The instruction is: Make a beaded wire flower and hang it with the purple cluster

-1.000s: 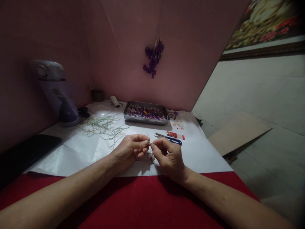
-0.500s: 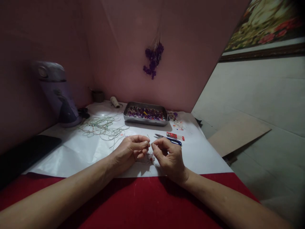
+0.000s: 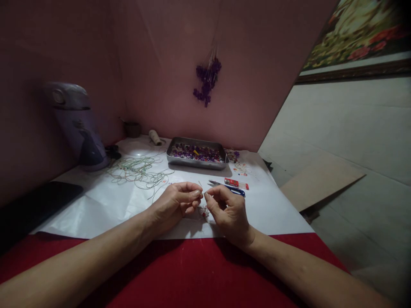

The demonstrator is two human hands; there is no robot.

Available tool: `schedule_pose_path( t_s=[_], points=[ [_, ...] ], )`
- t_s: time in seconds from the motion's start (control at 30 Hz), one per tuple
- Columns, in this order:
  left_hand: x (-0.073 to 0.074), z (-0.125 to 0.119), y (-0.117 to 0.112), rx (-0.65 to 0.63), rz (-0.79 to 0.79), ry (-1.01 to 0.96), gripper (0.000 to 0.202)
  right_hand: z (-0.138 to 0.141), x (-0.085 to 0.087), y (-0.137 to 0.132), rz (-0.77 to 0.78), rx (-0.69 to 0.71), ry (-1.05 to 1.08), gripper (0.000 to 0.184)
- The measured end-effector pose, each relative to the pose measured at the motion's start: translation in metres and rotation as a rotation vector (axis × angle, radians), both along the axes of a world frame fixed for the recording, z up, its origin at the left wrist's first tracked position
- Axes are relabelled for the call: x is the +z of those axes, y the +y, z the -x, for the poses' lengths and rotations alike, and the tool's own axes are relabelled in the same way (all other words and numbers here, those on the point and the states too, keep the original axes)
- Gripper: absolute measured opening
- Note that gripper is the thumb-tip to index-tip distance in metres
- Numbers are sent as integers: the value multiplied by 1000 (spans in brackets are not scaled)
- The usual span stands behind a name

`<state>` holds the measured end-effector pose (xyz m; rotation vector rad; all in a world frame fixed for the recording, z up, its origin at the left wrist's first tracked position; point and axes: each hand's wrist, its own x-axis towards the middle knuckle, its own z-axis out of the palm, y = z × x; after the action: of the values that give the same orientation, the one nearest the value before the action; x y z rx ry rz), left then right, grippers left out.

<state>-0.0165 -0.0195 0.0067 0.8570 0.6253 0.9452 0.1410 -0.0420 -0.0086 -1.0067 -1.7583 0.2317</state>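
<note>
Left hand (image 3: 175,203) pinches strand (image 3: 200,184) near paper's (image 3: 269,216) edge (tray (image 3: 195,164) well apart).

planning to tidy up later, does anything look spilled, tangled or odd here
Two things, mildly. Small beads lie loose on the white sheet, right of the metal tray and outside its rim, though perhaps on purpose. On the left, pale green cord sprawls in messy loops. Nothing looks plainly damaged.

Pale, red-dotted bead cluster (image 3: 204,211) below thread (image 3: 200,184)
</note>
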Motion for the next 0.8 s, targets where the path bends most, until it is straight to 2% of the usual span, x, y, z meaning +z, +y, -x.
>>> schedule_pose_path(
  t_s=[0.8],
  points=[
    [-1, 1, 0, -4, -9, -1, 12, 0, -2, 1, -18, -19, -19, 13]
  ],
)
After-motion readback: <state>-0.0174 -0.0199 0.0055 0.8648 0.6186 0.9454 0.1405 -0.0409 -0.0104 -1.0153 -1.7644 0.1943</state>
